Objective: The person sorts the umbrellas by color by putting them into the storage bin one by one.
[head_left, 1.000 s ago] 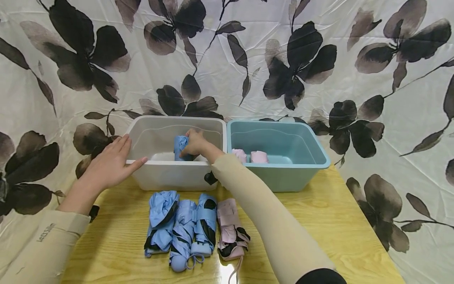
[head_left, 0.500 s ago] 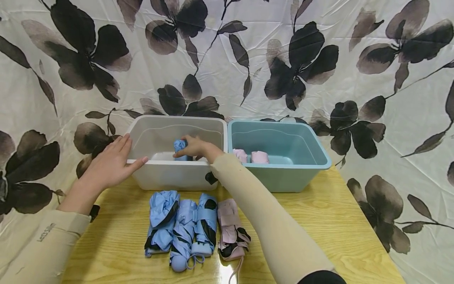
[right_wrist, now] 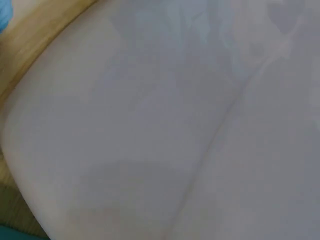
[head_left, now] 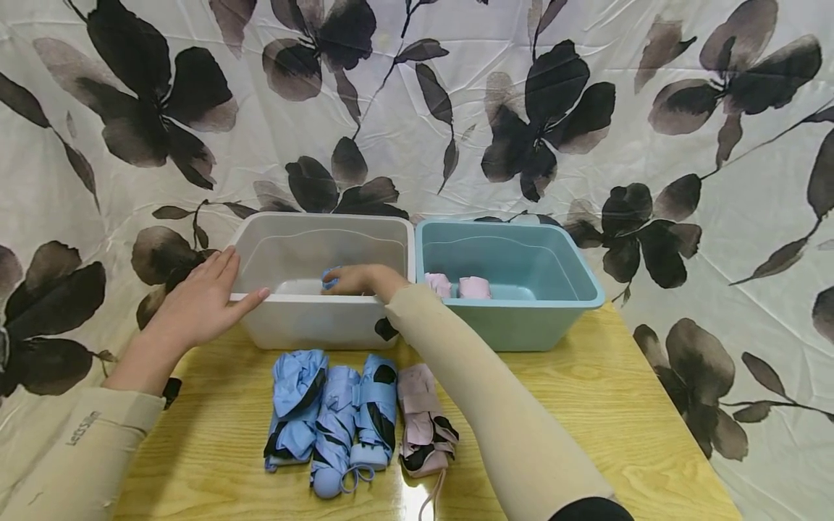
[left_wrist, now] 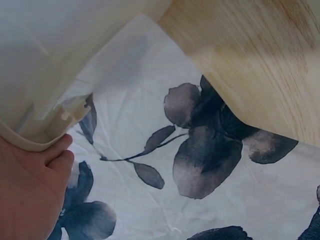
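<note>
In the head view my right hand [head_left: 361, 279] is down inside the white bin [head_left: 313, 318], its fingers round a blue folded umbrella [head_left: 329, 279]. Only a small blue patch of that umbrella shows; the hand and the bin's front wall hide the rest. My left hand [head_left: 195, 300] rests on the bin's left front corner, fingers straight along the side rim and thumb over the front rim. The left wrist view has this hand [left_wrist: 32, 192] against the rim from outside. Pale bin wall [right_wrist: 150, 125] fills most of the right wrist view.
A teal bin [head_left: 515, 325] stands directly right of the white one, with two pink rolled bundles [head_left: 474, 288] inside. Three blue folded umbrellas [head_left: 335, 427] and one pink folded umbrella [head_left: 425, 420] lie side by side on the wooden table [head_left: 586, 420]. Flowered cloth [head_left: 449, 87] hangs behind.
My right hand has lowered the blue umbrella deeper into the white bin, so less of it shows. My left hand has stayed on the rim.
</note>
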`<state>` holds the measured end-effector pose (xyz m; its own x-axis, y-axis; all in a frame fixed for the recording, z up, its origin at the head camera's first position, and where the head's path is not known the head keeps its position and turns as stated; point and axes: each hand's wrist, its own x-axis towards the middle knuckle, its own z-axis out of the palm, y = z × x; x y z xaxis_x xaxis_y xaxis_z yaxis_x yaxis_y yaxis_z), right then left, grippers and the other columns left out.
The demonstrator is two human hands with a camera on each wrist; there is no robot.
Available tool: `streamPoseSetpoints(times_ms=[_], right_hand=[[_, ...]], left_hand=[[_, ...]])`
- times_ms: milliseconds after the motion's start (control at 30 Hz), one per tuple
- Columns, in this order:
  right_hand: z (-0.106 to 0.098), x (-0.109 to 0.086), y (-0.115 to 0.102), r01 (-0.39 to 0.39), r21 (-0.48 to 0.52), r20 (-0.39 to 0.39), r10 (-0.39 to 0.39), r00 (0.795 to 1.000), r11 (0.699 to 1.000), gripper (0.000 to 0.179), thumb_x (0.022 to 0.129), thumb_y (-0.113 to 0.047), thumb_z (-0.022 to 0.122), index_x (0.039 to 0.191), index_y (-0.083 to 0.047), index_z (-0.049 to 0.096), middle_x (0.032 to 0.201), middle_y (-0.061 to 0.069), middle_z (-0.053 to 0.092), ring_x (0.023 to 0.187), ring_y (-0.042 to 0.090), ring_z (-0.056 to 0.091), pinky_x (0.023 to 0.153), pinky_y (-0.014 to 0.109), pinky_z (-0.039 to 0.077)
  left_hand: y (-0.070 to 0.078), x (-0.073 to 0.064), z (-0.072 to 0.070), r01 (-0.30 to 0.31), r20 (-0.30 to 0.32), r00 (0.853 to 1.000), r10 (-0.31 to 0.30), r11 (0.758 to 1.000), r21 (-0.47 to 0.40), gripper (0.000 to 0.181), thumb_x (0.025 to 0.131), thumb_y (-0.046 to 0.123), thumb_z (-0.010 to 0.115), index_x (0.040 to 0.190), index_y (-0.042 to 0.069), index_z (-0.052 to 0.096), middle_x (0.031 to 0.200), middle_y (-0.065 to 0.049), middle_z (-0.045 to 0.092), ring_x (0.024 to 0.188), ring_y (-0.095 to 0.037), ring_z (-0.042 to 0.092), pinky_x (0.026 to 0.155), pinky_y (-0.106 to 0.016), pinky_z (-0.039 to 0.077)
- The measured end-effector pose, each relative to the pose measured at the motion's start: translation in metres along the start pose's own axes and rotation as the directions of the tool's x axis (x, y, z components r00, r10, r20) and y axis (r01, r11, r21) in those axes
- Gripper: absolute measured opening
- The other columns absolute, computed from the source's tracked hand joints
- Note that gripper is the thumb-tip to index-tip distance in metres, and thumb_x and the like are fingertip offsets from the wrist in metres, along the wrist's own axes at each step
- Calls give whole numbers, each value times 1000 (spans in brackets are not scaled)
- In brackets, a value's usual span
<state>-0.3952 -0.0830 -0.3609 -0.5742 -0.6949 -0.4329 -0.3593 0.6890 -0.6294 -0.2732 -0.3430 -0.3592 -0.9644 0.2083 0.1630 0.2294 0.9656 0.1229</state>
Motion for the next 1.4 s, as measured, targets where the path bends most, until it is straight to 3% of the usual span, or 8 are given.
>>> streamPoseSetpoints(times_ms=[133, 300, 533, 633, 800, 1033, 1200, 1400], right_hand=[[0, -5, -2, 40, -12, -76, -41, 996, 999, 62, 109, -33, 53, 164, -13, 33, 170, 9, 28, 152, 27, 36, 114, 43, 44], [-2, -15, -5, 80, -100, -169, -96, 981, 992, 65, 105, -40, 60, 160, -12, 41, 167, 9, 35, 150, 24, 38, 112, 34, 44], [-1, -44, -3, 184, 0, -297, -176, 939, 983, 62, 103, -34, 65, 157, -11, 46, 161, 14, 44, 144, 28, 46, 109, 36, 48], [2, -60, -3, 232, 30, -380, -203, 902, 972, 59, 102, -33, 66, 155, -14, 49, 159, 12, 47, 144, 28, 48, 110, 34, 46], [12, -92, -1, 335, 95, -499, -246, 831, 938, 54, 102, -28, 67, 152, -17, 54, 156, 6, 50, 130, 25, 61, 91, 30, 57], [30, -136, 15, 474, 58, -659, -323, 679, 879, 45, 101, -21, 69, 145, -12, 60, 145, 5, 58, 116, 21, 66, 96, 32, 56], [51, -159, 34, 538, 5, -729, -366, 579, 843, 40, 100, -13, 69, 139, -4, 63, 135, 10, 64, 104, 20, 67, 87, 32, 58], [85, -177, 64, 523, -49, -766, -368, 527, 851, 36, 98, -10, 72, 133, -6, 65, 125, 8, 66, 97, 19, 67, 80, 34, 58]], left_hand=[[-1, -1, 0, 2, -6, 1000, -2, 1000, -3, 100, 105, 63, 43, 156, -19, 17, 164, -39, 15, 152, -57, 15, 123, -67, 16], [0, -1, 0, 11, 5, 1000, -11, 1000, -11, 100, 105, 63, 42, 156, -19, 16, 165, -39, 13, 152, -57, 13, 122, -67, 15], [0, 2, 6, 1, -14, 1000, -2, 1000, -14, 100, 105, 64, 41, 156, -19, 18, 164, -40, 15, 150, -59, 16, 120, -69, 18], [0, 2, 8, -3, -17, 1000, 3, 1000, -21, 100, 105, 63, 41, 156, -19, 18, 163, -41, 16, 150, -59, 16, 120, -69, 18], [-1, 0, 7, -16, -24, 1000, 15, 999, -29, 100, 105, 62, 44, 156, -19, 18, 163, -41, 16, 151, -58, 15, 122, -68, 16], [-3, 1, 3, -33, -42, 999, 32, 999, -14, 99, 105, 61, 43, 155, -20, 18, 163, -41, 17, 151, -59, 16, 121, -68, 17], [-3, 2, 3, -23, -28, 999, 23, 1000, -16, 100, 105, 62, 43, 156, -20, 17, 163, -41, 15, 151, -59, 15, 121, -69, 17], [-2, 1, 5, -22, -20, 1000, 21, 999, -24, 99, 105, 61, 44, 156, -20, 17, 163, -41, 14, 151, -58, 15, 121, -69, 17]])
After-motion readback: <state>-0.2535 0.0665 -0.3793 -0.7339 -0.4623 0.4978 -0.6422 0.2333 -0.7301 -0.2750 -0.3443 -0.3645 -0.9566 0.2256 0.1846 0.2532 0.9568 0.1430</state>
